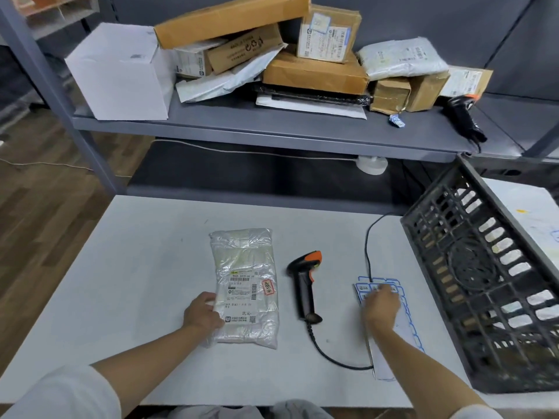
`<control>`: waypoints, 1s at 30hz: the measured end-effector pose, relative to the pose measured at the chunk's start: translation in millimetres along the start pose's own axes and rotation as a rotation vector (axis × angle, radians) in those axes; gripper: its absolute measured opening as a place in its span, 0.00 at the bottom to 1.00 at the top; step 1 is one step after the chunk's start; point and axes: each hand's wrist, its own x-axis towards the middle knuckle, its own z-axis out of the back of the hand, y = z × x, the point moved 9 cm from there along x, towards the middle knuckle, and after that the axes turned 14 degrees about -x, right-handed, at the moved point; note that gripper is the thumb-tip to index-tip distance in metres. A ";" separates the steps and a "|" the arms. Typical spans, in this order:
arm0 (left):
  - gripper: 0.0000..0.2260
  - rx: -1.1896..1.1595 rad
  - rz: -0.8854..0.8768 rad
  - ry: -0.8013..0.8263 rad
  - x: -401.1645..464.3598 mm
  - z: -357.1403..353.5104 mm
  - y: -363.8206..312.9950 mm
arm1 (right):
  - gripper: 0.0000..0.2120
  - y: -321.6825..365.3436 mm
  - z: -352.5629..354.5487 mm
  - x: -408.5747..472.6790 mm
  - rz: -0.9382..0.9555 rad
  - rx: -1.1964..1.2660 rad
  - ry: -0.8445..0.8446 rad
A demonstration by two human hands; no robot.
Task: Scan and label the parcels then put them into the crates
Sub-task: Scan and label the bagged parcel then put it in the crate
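Labelling step: my left hand [202, 313] pins the parcel [245, 287], fingers curled on its edge, right hand [381, 304] on label sheet [393, 328], finger state hidden; next, peel one & stick it.

Between the left hand [202, 313] and right hand [381, 303] lies the scanner [305, 285], its cable [335, 356] curling toward the right forearm. Bare table [121, 267] opens left of the left hand. The tilted crate [484, 282] walls off the right hand's outer side.

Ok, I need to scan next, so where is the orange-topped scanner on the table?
The scanner lies on the white table, between the plastic-wrapped parcel on its left and the label sheet on its right, touched by neither hand.
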 end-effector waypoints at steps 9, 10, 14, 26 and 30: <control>0.23 0.012 0.013 -0.004 0.1 -0.7 0.4 | 0.38 -77.8 -3.5 21.8 -0.213 -0.151 0.233; 0.23 0.010 0.014 -0.003 0.1 -0.5 1.0 | 0.39 -79.0 -3.5 24.5 -0.230 -0.138 0.249; 0.24 0.011 0.015 -0.002 -0.7 0.7 1.0 | 0.41 -85.3 -4.3 32.1 -0.305 -0.078 0.323; 0.27 -0.039 0.003 -0.057 -4.6 8.6 -1.4 | 0.22 -28.1 28.5 35.0 -0.073 0.406 0.337; 0.23 -0.076 -0.068 -0.090 -9.7 11.4 -16.7 | 0.12 49.4 61.4 8.5 0.122 0.632 0.357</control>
